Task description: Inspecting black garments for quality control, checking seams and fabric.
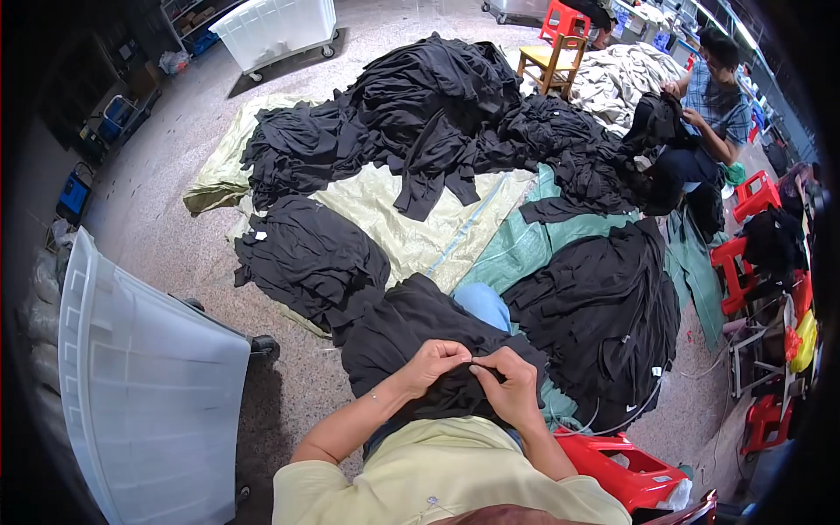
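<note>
A black garment (398,328) lies spread over my lap, with part of one blue trouser knee (484,304) showing beyond it. My left hand (431,366) pinches a bit of its cloth between thumb and forefinger. Right beside it, my right hand (509,378) pinches the same spot, and the fingertips of both hands nearly meet. Whatever small detail sits between the fingertips is too small to make out. A heap of black garments (604,306) lies close on my right, and another black pile (311,258) lies ahead to the left.
Woven sheets, one yellowish (429,232) and one green (516,249), cover the floor under large black garment heaps (437,83). A white wheeled bin (157,376) stands at my left. A red stool (612,464) is near my right elbow. Another person (713,109) handles dark cloth at far right.
</note>
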Action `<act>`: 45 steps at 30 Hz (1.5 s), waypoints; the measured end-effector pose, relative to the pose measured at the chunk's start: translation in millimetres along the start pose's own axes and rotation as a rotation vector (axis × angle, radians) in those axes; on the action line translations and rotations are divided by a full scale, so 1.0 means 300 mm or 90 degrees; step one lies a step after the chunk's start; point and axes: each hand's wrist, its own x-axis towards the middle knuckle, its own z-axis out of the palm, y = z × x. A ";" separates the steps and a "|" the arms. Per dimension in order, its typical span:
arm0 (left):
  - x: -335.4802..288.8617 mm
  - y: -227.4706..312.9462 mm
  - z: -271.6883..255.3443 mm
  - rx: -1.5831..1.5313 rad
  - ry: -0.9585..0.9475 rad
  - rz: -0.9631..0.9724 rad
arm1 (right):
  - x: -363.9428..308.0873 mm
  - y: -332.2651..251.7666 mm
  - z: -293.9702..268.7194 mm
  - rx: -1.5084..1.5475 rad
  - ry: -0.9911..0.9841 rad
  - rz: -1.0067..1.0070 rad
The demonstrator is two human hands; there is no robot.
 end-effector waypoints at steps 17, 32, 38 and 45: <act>-0.046 -0.003 0.024 0.211 -0.008 0.058 | -0.023 0.016 0.001 -0.015 -0.020 0.061; -0.082 0.015 0.043 0.332 0.021 0.137 | -0.025 0.068 -0.007 0.143 -0.092 0.172; -0.086 -0.031 0.065 0.234 0.098 0.065 | -0.049 0.054 0.001 0.088 -0.050 0.165; -0.083 0.008 0.122 0.169 0.211 0.160 | -0.011 0.092 0.044 0.367 -0.017 0.358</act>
